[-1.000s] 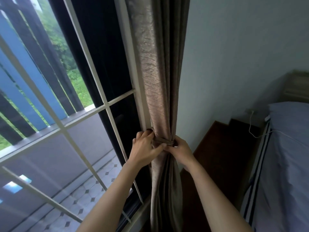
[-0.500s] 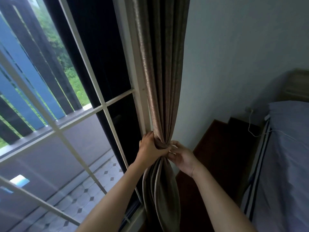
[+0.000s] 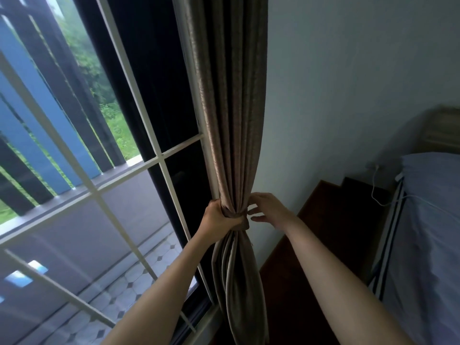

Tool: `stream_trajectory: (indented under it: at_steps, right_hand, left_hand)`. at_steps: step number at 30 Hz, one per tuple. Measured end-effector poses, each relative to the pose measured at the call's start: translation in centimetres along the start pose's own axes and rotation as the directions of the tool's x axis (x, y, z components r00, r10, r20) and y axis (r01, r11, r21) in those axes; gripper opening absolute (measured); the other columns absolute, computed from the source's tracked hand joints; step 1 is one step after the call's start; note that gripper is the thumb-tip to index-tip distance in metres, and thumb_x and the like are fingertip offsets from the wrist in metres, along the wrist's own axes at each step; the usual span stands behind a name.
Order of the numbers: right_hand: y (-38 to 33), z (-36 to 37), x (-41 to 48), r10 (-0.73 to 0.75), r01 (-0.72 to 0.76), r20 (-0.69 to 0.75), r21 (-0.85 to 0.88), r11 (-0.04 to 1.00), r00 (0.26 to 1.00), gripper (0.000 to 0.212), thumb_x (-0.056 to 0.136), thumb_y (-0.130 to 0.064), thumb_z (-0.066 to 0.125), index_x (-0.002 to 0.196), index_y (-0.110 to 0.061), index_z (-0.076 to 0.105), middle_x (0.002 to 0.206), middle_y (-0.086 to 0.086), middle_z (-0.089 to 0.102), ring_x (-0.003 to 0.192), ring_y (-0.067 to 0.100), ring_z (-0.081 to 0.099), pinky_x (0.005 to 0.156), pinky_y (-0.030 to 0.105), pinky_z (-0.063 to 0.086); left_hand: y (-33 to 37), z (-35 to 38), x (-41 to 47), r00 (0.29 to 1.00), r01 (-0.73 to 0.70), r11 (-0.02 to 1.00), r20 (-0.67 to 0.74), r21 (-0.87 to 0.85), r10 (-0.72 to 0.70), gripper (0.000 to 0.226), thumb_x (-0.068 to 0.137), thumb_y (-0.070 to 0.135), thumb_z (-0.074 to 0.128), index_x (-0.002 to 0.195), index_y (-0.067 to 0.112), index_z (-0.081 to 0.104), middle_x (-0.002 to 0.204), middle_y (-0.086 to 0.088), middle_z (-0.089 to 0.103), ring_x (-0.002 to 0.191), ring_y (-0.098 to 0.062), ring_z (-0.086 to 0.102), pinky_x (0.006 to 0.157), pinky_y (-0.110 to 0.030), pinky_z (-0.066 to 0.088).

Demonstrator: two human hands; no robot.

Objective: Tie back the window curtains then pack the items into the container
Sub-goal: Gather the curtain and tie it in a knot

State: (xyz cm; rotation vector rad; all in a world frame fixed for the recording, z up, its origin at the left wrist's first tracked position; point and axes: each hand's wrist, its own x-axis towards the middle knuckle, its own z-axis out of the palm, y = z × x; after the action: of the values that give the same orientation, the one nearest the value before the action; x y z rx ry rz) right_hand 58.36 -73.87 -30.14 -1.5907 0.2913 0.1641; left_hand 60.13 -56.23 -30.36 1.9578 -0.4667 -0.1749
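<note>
The gathered curtain is gripped at its waist by the left hand, whose fingers are curled round the bunched folds. This grip is unchanged from half a second ago. The right hand, then pressed to the fabric, is now held just beside the bunch with fingers loosely spread and nothing grasped. The curtain is hung between the white-barred window and the wall. A bed and a white cable are seen at right.

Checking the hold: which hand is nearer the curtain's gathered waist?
Left. The left hand grips the curtain at its waist; the right hand sits just right of it, fingers spread.
</note>
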Motion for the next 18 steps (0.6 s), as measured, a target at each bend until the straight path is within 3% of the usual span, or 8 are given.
stream_trajectory:
  at_steps: [2, 5, 8, 10, 13, 14, 15, 18]
  right_hand:
    - [0.3, 0.0, 0.7, 0.083, -0.081, 0.052, -0.036, 0.996, 0.995, 0.025, 0.091, -0.034, 0.058, 0.096, -0.011, 0.068, 0.088, 0.005, 0.065, 0.076, 0.016, 0.061, 0.064, 0.025, 0.051]
    - [-0.2, 0.3, 1.2, 0.056, -0.055, 0.039, -0.026, 0.998, 0.998, 0.008, 0.087, -0.006, 0.058, 0.089, -0.006, 0.066, 0.085, 0.016, 0.057, 0.075, 0.022, 0.054, 0.066, 0.029, 0.046]
    - [-1.4, 0.6, 1.0, 0.048, -0.039, -0.023, 0.304, 0.952, 0.999, 0.024, 0.080, 0.009, 0.059, 0.102, 0.006, 0.068, 0.095, 0.021, 0.065, 0.090, 0.031, 0.062, 0.088, 0.040, 0.052]
    - [-1.7, 0.4, 0.5, 0.028, -0.004, -0.032, 0.585, 0.811, 0.999, 0.039, 0.080, 0.014, 0.053, 0.117, 0.004, 0.059, 0.098, 0.021, 0.064, 0.090, 0.033, 0.062, 0.091, 0.043, 0.051]
    - [-0.8, -0.3, -0.6, 0.073, -0.006, -0.038, 0.853, 0.522, 0.997, 0.026, 0.085, 0.013, 0.044, 0.097, -0.003, 0.061, 0.091, 0.017, 0.059, 0.073, 0.029, 0.064, 0.073, 0.039, 0.056]
    - [-0.4, -0.4, -1.1, 0.090, -0.016, -0.035, 0.862, 0.506, 0.995, 0.019, 0.088, 0.009, 0.049, 0.088, -0.004, 0.063, 0.090, 0.015, 0.058, 0.067, 0.026, 0.065, 0.064, 0.035, 0.058]
    - [-0.2, -0.5, -1.7, 0.096, -0.038, -0.019, 0.829, 0.557, 0.995, 0.009, 0.089, 0.002, 0.057, 0.089, -0.003, 0.064, 0.091, 0.013, 0.058, 0.066, 0.023, 0.065, 0.057, 0.030, 0.057]
    - [0.0, -1.3, -2.2, 0.101, -0.124, 0.073, 0.678, 0.724, 0.992, 0.023, 0.090, -0.010, 0.064, 0.112, -0.004, 0.063, 0.098, 0.011, 0.064, 0.071, 0.018, 0.067, 0.052, 0.024, 0.054]
  left_hand:
    - [0.1, -0.4, -0.3, 0.999, 0.002, 1.000, 0.048, -0.019, -0.001, 0.030, 0.071, 0.010, 0.078, 0.100, 0.009, 0.069, 0.092, -0.004, 0.073, 0.084, -0.009, 0.071, 0.073, -0.025, 0.058]
    - [0.5, -0.3, -1.0, 0.999, 0.010, 0.999, 0.046, -0.047, -0.008, 0.026, 0.072, 0.007, 0.077, 0.097, 0.009, 0.070, 0.090, -0.005, 0.074, 0.082, -0.012, 0.072, 0.072, -0.025, 0.058]
    - [0.7, -0.1, -1.3, 0.999, 0.026, 0.997, 0.033, -0.068, -0.023, 0.021, 0.072, 0.005, 0.077, 0.092, 0.005, 0.069, 0.085, -0.010, 0.074, 0.077, -0.017, 0.072, 0.068, -0.024, 0.058]
    - [0.7, -0.1, -1.5, 1.000, 0.025, 0.998, 0.021, -0.058, -0.024, 0.023, 0.072, 0.003, 0.076, 0.094, 0.003, 0.068, 0.086, -0.011, 0.074, 0.076, -0.015, 0.072, 0.065, -0.019, 0.056]
    - [0.5, 0.1, -1.7, 1.000, 0.019, 0.999, -0.014, -0.035, -0.019, 0.024, 0.072, 0.005, 0.076, 0.095, 0.005, 0.067, 0.086, -0.008, 0.074, 0.073, -0.009, 0.070, 0.061, -0.015, 0.053]
    - [0.5, 0.2, -1.9, 1.000, 0.013, 1.000, -0.018, -0.023, -0.013, 0.023, 0.072, 0.006, 0.076, 0.093, 0.006, 0.067, 0.085, -0.006, 0.073, 0.073, -0.008, 0.070, 0.061, -0.015, 0.054]
    - [0.5, 0.4, -2.1, 1.000, 0.002, 1.000, -0.020, -0.007, -0.003, 0.022, 0.072, 0.006, 0.075, 0.092, 0.007, 0.067, 0.084, -0.005, 0.073, 0.072, -0.007, 0.069, 0.061, -0.015, 0.054]
    - [0.4, 0.7, -2.4, 0.999, -0.021, 0.999, -0.032, 0.028, 0.022, 0.019, 0.070, 0.008, 0.075, 0.086, 0.009, 0.065, 0.080, -0.003, 0.071, 0.071, -0.009, 0.068, 0.062, -0.023, 0.057]
